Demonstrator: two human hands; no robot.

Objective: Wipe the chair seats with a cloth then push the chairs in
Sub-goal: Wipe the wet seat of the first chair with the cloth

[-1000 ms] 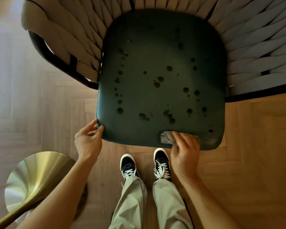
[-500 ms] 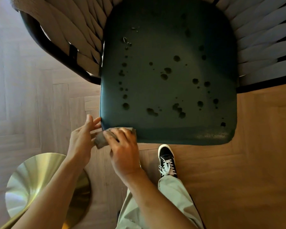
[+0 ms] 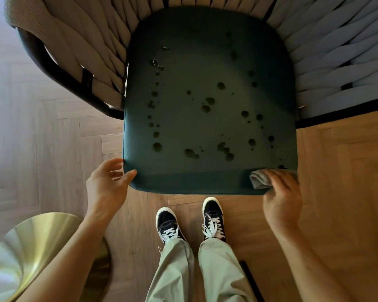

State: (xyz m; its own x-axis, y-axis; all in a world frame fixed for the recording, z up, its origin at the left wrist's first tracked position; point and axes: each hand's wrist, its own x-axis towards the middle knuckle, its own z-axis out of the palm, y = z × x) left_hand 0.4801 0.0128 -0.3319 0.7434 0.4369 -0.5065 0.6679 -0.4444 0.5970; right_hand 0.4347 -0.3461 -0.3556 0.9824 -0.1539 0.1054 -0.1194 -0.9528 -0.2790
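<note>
A dark green chair seat [image 3: 207, 118] fills the middle of the view, dotted with several dark wet spots. Woven beige rope forms the chair back [image 3: 336, 62] and sides around it. My right hand [image 3: 282, 197] holds a folded grey cloth [image 3: 259, 178] against the seat's front right corner. My left hand [image 3: 106, 184] grips the front left corner, thumb on the front edge and fingers at the side. A strip along the front edge looks smooth and spot-free.
A round brass table base [image 3: 31, 251] stands on the wooden floor at the lower left, close to my left forearm. My feet in dark sneakers [image 3: 190, 223] stand just in front of the seat. Herringbone wood floor [image 3: 345, 171] surrounds the chair.
My right hand has swept the cloth along the front edge from the left corner to the right corner. My left hand stays at the front left corner.
</note>
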